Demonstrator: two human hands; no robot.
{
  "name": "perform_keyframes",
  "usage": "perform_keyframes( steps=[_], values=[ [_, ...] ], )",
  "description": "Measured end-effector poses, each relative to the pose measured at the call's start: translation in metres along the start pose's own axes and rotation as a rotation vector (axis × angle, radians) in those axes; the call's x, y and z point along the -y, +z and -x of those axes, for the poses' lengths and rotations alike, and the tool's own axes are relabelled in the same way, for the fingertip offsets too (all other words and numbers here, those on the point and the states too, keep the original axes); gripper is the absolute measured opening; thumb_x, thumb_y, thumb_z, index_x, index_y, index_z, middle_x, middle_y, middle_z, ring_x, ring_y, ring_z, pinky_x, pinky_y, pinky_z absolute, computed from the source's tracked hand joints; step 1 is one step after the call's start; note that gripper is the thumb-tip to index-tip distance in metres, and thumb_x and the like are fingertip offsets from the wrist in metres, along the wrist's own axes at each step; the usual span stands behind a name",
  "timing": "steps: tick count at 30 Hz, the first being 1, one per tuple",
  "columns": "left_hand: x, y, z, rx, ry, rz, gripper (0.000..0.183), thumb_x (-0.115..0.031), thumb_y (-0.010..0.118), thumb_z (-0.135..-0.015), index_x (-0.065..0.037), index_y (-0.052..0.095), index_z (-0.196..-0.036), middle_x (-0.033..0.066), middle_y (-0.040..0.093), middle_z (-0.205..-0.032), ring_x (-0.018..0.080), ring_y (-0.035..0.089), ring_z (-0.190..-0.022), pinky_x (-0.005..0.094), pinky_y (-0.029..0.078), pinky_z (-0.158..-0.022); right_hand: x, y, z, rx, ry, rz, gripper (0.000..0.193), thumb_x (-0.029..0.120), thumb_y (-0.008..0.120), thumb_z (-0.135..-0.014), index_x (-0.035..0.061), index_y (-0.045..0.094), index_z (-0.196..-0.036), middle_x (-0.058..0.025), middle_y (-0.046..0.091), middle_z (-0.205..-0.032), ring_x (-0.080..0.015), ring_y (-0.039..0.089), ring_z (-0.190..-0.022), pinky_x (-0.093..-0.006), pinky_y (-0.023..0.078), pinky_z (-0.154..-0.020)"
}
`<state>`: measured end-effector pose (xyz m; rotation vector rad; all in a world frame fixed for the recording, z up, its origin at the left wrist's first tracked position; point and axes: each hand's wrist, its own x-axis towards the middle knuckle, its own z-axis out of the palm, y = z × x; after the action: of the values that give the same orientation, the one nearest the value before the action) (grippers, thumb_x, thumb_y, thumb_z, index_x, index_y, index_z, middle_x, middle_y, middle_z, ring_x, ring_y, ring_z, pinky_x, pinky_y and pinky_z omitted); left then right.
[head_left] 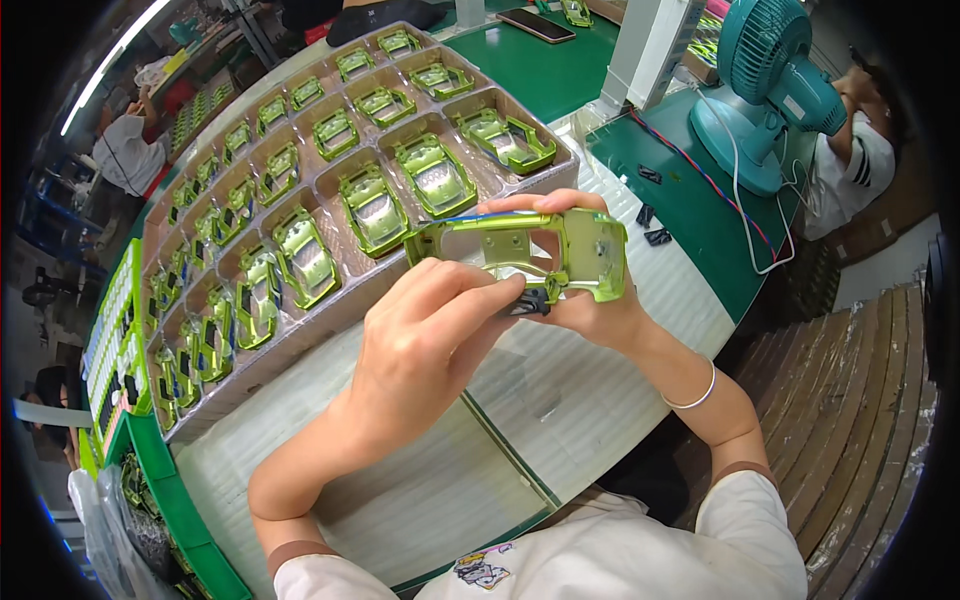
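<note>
A bright green toy car body shell (598,250) with open window gaps is held up in front of me, tilted, near the tray's front edge. My right hand (612,312) grips it from behind and below, its fingers curled over the top edge. With thumb and fingers pinched, my left hand (415,340) presses a small black part (528,300) against the shell's lower edge. The fingertips hide much of this part, so I cannot tell whether it is seated in the shell.
A compartment tray (268,375) filled with similar green shells stands ahead and left. Loose black parts (657,237) lie on the right, near a teal fan (765,60) with trailing cables. At the back lies a phone (537,25); a green bin (185,520) stands lower left. Other people sit farther off.
</note>
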<state>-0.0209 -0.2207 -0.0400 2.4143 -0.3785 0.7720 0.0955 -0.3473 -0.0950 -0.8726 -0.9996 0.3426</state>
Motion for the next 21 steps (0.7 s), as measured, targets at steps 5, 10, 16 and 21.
perform_keyframes(
  steps=[5,10,16,21],
  values=[
    [0.025,0.001,-0.006,-0.208,0.161,-0.217,0.033,0.000,0.066,-0.062,-0.003,0.065,-0.095,0.0066,0.058,-0.079,0.0194,0.054,-0.062,0.0290,0.044,-0.051,0.013,-0.005,0.003,-0.096,0.248,0.076,0.068,0.001,0.076,-0.064,0.0039,0.036,-0.120,-0.0081,0.057,-0.104,-0.0165,0.052,-0.104,-0.0293,0.045,-0.085],
    [0.054,0.008,-0.005,-0.190,0.399,-0.459,0.046,-0.003,0.060,-0.056,-0.003,0.062,-0.102,0.0070,0.055,-0.082,0.0187,0.054,-0.065,0.0288,0.046,-0.052,0.016,0.001,0.008,-0.152,0.555,-0.081,0.059,0.006,0.075,-0.068,0.0031,0.040,-0.115,-0.0063,0.056,-0.100,-0.0118,0.053,-0.095,-0.0268,0.045,-0.082],
    [0.048,0.010,-0.003,-0.039,0.223,-0.331,0.044,0.000,0.064,-0.061,-0.002,0.059,-0.105,0.0084,0.054,-0.087,0.0208,0.054,-0.070,0.0297,0.046,-0.059,0.015,0.000,0.010,-0.119,0.583,-0.050,0.058,0.007,0.076,-0.067,0.0029,0.041,-0.114,-0.0043,0.056,-0.098,-0.0110,0.053,-0.092,-0.0258,0.045,-0.080],
    [0.040,0.008,-0.003,-0.107,-0.036,-0.033,0.033,0.005,0.064,-0.069,-0.002,0.062,-0.100,0.0097,0.058,-0.085,0.0187,0.056,-0.068,0.0270,0.047,-0.060,0.020,0.005,0.010,-0.101,0.557,0.005,0.060,0.011,0.079,-0.065,0.0035,0.042,-0.112,-0.0046,0.056,-0.099,-0.0109,0.055,-0.091,-0.0251,0.047,-0.077]
  ],
)
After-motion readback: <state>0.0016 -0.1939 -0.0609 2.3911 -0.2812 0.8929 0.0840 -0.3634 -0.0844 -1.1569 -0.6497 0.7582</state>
